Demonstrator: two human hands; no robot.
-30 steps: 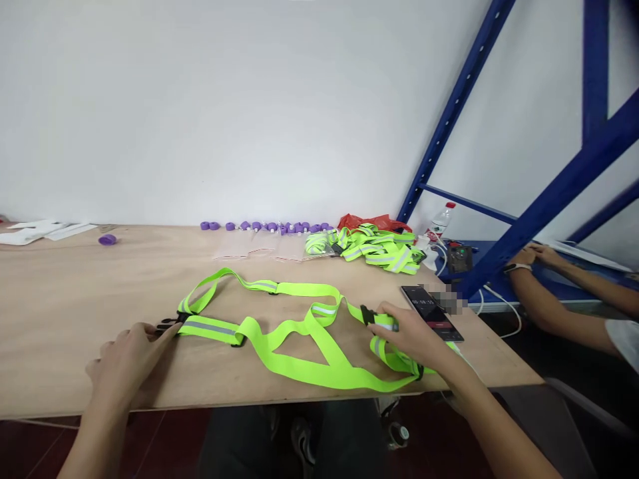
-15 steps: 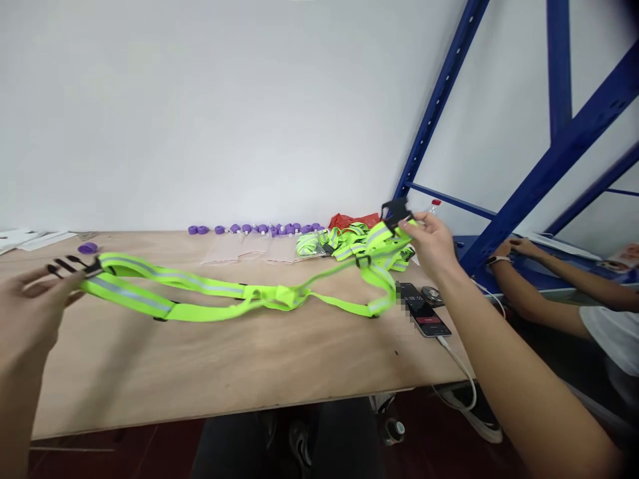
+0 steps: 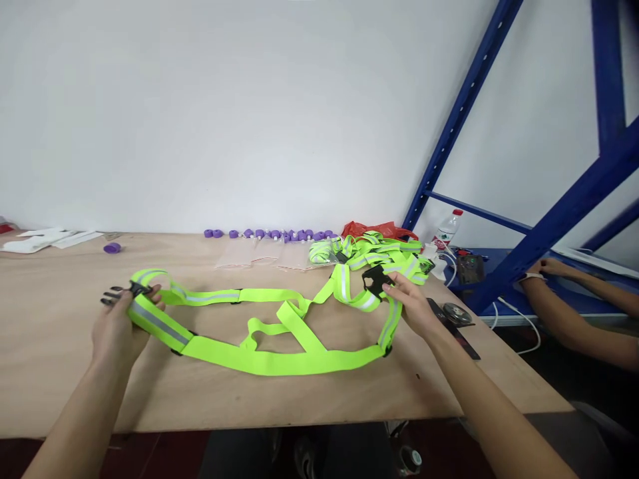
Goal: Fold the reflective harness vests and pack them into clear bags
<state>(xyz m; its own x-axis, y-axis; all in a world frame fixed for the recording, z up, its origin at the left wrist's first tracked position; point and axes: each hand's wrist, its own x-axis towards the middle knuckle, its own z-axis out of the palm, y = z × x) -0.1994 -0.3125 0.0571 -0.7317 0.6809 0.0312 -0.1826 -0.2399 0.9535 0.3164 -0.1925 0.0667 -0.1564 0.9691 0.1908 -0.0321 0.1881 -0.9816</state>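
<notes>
A neon yellow-green reflective strap vest (image 3: pixel 279 362) with grey stripes hangs in a loose loop between my two hands, low over the table. My left hand (image 3: pixel 122 324) grips its left end at a black buckle half with prongs (image 3: pixel 138 289). At the other end, my right hand (image 3: pixel 409 303) is closed on the strap by a black buckle socket (image 3: pixel 375 281). The two buckle halves are far apart. Behind my right hand lies a pile of similar yellow-green straps (image 3: pixel 384 249).
Small purple rolls (image 3: pixel 289 235) line the wall, behind clear plastic bags (image 3: pixel 259 253). Another purple roll (image 3: pixel 112 247) and white papers (image 3: pixel 52 239) lie left. A phone (image 3: pixel 456 332), a bottle (image 3: pixel 448 229) and a blue rack post (image 3: pixel 462 100) are on the right. A co-worker's arms (image 3: pixel 574 313) show beyond.
Both hands have come closer together and the vest has gone from stretched to slack, its front strap sagging into a wide loop. My right hand is lower, and the view has shifted.
</notes>
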